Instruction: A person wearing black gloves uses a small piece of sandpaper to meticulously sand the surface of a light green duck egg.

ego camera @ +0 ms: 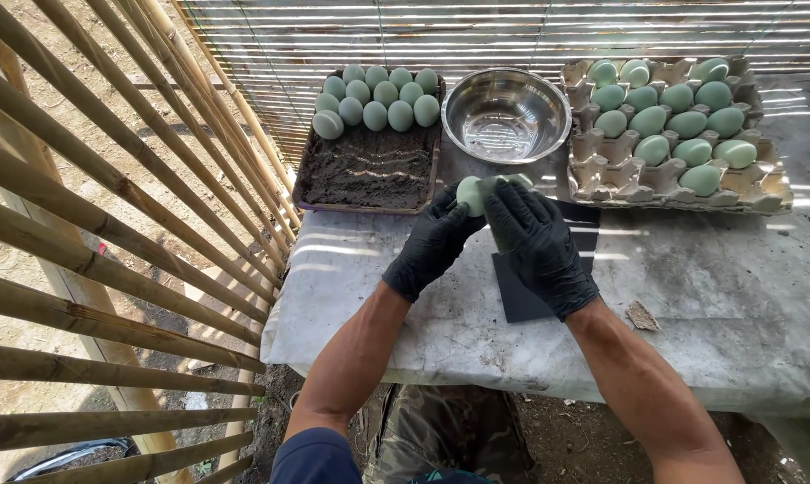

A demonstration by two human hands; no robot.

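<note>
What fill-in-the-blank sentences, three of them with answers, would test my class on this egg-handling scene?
1. Both hands, left hand and right hand, wear black ____.
2. The left hand holds a pale green ____.
3. The metal bowl stands between the tray of dark soil and the cardboard egg ____.

Missing words: gloves; egg; carton

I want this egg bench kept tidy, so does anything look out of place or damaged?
A torn brown scrap lies loose on the table, right of the right hand. The egg carton has ragged, worn edges. The eggs in it look whole.
</note>
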